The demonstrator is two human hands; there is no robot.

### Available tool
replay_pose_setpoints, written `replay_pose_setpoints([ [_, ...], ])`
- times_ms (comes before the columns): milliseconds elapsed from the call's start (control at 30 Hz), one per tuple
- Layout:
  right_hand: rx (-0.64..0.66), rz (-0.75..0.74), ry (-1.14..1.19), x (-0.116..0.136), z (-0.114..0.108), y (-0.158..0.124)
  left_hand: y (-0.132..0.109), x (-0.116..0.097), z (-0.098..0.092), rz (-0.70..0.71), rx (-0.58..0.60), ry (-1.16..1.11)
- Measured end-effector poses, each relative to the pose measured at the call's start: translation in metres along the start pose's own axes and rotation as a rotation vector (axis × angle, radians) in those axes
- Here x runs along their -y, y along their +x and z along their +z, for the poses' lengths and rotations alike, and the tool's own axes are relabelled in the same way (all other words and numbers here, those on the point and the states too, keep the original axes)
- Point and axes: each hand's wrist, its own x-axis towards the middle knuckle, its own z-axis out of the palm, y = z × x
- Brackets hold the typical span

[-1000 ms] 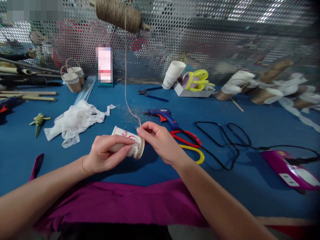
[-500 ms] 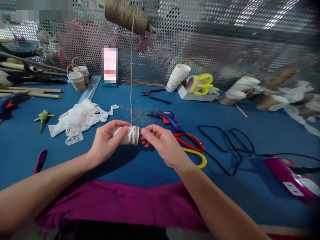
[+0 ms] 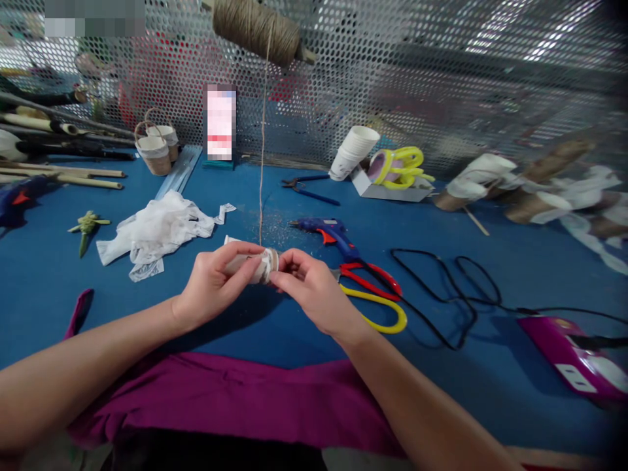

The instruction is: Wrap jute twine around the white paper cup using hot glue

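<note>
My left hand is closed around a white paper cup lying on its side above the table. Brown twine hangs from a large spool down to the cup's right end, where a band of it shows around the edge. The fingers of my right hand are bent against that same end, with the thumb on its near edge. What lies between the right fingertips is partly hidden.
A blue glue gun and red-and-yellow scissors lie right of my hands, near a black cord. Pliers, stacked cups and white lace are farther back. A purple power strip sits at right.
The cup has tilted, its right end turning slightly toward me. My right hand has moved in, its thumb now on the cup's end. The view has shifted slightly.
</note>
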Motion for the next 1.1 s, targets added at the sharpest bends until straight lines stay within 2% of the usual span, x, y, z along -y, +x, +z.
replay_pose_setpoints([
  [400, 0.000, 0.040, 0.107, -0.003, -0.001, 0.001, 0.000, 0.001, -0.002, 0.294, -0.028, 0.139],
  [667, -0.017, 0.187, 0.317, 0.000, -0.003, 0.004, 0.000, 0.002, -0.003, 0.454, -0.015, 0.242],
  [867, -0.038, 0.270, 0.474, -0.002, -0.005, 0.007, 0.001, 0.007, -0.004, 0.558, 0.049, 0.232],
  [967, -0.067, 0.238, 0.468, -0.006, -0.008, 0.009, 0.001, 0.009, -0.003, 0.531, 0.108, 0.165],
  [1033, -0.110, 0.166, 0.417, -0.007, -0.011, 0.008, 0.001, 0.011, -0.002, 0.408, 0.143, 0.043],
  [1100, -0.150, 0.042, 0.258, -0.006, -0.013, 0.006, 0.003, 0.011, -0.001, 0.219, 0.159, -0.149],
])
